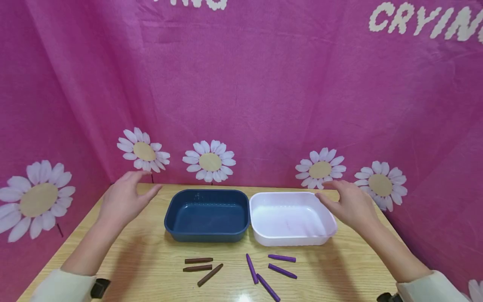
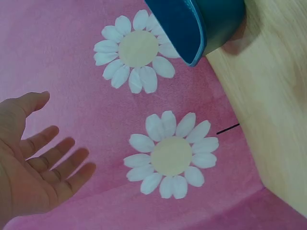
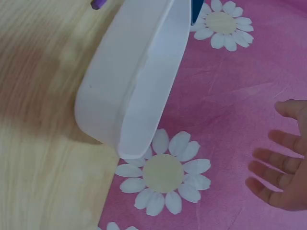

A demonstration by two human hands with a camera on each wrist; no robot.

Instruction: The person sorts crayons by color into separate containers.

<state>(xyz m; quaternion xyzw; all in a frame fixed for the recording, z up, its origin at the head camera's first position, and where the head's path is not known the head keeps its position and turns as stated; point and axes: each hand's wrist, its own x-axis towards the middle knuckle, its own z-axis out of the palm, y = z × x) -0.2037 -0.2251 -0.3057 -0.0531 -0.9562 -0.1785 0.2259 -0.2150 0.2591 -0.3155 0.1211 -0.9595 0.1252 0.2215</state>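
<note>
My left hand (image 1: 123, 197) hovers left of the dark blue tray (image 1: 207, 237), holding nothing. In the left wrist view the fingers of that hand (image 2: 38, 163) are spread and relaxed, apart from the tray's corner. Beside the white tray (image 1: 292, 241), at its right end, my right hand (image 1: 352, 204) is raised with nothing in it. Its fingers (image 3: 276, 175) look loosely extended in the right wrist view. Three brown crayons (image 1: 198, 268) lie in front of the blue tray. Several purple crayons (image 1: 282, 271) lie scattered before the white tray. Both trays have no contents that I can see.
The trays stand side by side on a light wooden table (image 1: 158, 268). Behind and along the sides hangs a pink cloth (image 1: 241, 105) printed with white daisies and lettering. Dark bands show at both sleeve cuffs.
</note>
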